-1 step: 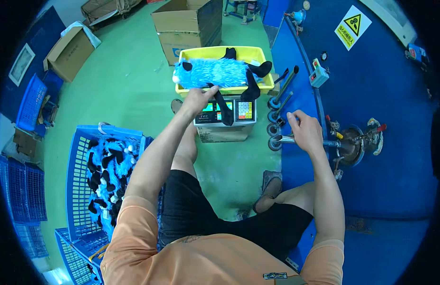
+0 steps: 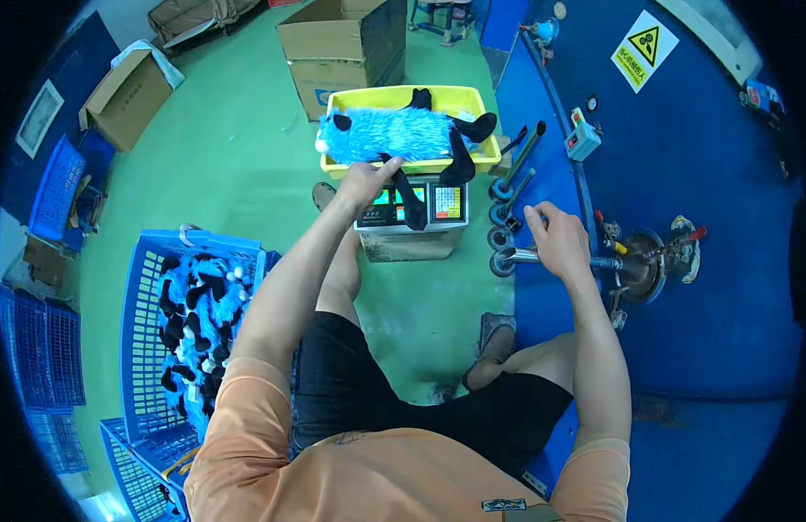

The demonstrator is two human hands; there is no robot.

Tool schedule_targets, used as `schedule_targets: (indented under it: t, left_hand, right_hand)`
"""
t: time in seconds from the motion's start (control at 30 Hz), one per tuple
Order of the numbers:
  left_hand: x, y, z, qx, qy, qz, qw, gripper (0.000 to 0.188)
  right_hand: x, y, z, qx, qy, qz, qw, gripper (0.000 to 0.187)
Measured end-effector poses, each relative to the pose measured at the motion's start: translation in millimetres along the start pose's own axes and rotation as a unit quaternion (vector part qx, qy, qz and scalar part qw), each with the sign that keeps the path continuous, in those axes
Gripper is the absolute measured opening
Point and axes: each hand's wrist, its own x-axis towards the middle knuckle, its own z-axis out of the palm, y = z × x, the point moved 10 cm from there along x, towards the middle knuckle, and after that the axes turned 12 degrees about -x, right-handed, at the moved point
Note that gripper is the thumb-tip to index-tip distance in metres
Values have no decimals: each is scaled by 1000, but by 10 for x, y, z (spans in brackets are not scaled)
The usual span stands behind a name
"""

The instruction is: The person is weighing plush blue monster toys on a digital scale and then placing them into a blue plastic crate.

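A blue furry plush toy point(image 2: 394, 130) with black limbs and a white nose lies in a yellow tub point(image 2: 333, 97) on a weighing scale point(image 2: 407, 242). One black limb point(image 2: 410, 202) hangs over the tub's near edge, in front of the scale's panel. At the near rim, my left hand point(image 2: 364, 187) is closed on the top of that limb; the other fingertips are hidden. My right hand point(image 2: 559, 239) lies over a metal tube point(image 2: 525, 255) that juts from the blue machine. Its thumb stands apart, while the other fingers bend out of sight, so their grip is unclear.
A blue plastic basket point(image 2: 142, 296) full of similar blue and black plush toys stands at my left. Cardboard boxes point(image 2: 320, 74) stand on the green floor beyond the tub. The blue machine point(image 2: 681, 331) with a yellow warning sign point(image 2: 646, 50) and several upright tubes fills the right side.
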Motion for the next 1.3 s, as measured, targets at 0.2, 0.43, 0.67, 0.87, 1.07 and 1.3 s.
schedule_targets:
  t: [0.2,0.43,0.67,0.87,1.07,1.3]
  left_hand:
    - [102,172,107,30,-1,19,999,33]
    - [-591,701,-420,-335,80,186,920,23]
    - [-1763,705,-895,-455,96,261,846,21]
    - [-2536,270,-698,-255,27,260,931,23]
    - [-2570,-827,9,-586,97,47,803,34]
    - [-1882,-826,694,-820,-127,-72,553,40]
  right_hand:
    - [-27,12,-35,-2,17,-9,1000,41]
    - [-26,51,9,-26,34,-25,999,42]
    - [-67,-241,48,114,-28,-66,991,41]
    - [-467,-921,410,472,-160,-21,867,31]
    - [-938,-1076,479,541,-74,-107,831,15]
    - [-916,-1079,556,595,-36,-138,791,16]
